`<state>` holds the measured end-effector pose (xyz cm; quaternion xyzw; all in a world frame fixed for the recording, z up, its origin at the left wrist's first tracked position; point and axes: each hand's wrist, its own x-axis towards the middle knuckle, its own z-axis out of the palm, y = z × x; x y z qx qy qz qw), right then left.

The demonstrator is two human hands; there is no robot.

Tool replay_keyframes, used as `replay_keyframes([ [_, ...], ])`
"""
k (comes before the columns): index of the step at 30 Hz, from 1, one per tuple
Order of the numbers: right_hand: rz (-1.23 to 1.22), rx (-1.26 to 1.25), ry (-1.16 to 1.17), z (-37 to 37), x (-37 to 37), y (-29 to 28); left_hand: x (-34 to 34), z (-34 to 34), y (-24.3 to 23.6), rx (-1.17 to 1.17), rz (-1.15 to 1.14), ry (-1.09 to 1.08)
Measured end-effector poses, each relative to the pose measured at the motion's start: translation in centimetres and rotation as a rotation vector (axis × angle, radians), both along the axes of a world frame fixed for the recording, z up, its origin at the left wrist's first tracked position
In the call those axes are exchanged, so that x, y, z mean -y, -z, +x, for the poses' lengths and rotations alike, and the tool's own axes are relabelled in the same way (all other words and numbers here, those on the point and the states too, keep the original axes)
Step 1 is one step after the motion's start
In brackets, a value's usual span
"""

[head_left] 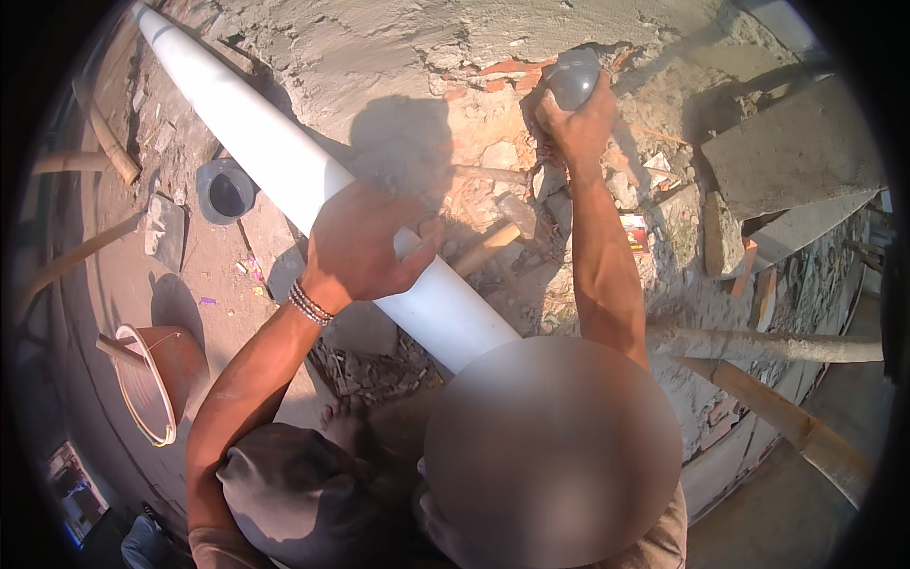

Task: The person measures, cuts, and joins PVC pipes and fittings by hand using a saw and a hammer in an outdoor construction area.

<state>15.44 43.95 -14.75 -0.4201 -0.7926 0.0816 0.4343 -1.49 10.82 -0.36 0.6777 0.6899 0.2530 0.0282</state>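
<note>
A long white pipe (pixel 237 123) lies diagonally from the upper left down toward my body. My left hand (pixel 365 242) is closed over its middle, thumb on the right side. At the upper right, my right hand (pixel 578 123) grips a dark grey rounded pipe fitting (pixel 572 74), held against a broken hollow in the plastered wall (pixel 379 47) where red brick shows. Rubble and a short wooden piece (pixel 483 247) lie below that hollow. A second dark grey cylindrical fitting (pixel 227 190) stands left of the pipe.
An orange tub (pixel 161 379) with a stick sits at the lower left, near wooden poles (pixel 109 133) along the left. Concrete slabs (pixel 787 142) rest at the right, with bamboo poles (pixel 787 417) below them. Someone's leg in jeans (pixel 142 541) shows at the bottom left.
</note>
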Motion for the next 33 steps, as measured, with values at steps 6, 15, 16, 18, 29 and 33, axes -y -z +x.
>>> replay_keyframes([
  [6,0.019,0.007,0.010,0.2,0.2,-0.2,0.1,0.2,-0.2,0.011,-0.034,0.004],
  [15,-0.009,-0.057,-0.018,0.2,0.7,-0.4,0.3,0.2,0.3,0.044,-0.028,-0.033],
  [16,-0.034,-0.071,-0.002,-0.1,1.1,-0.5,0.7,0.2,0.3,0.031,-0.015,-0.035],
  [18,-0.130,-0.155,0.010,-0.4,1.5,-0.7,0.9,0.1,0.5,0.002,0.028,-0.032],
  [29,-0.241,-0.176,0.095,-1.3,1.8,-1.4,1.4,-0.4,-0.6,0.003,0.055,0.042],
  [33,-0.216,-0.226,0.130,-1.1,1.6,-0.3,0.6,0.7,-1.4,0.017,0.001,0.044],
])
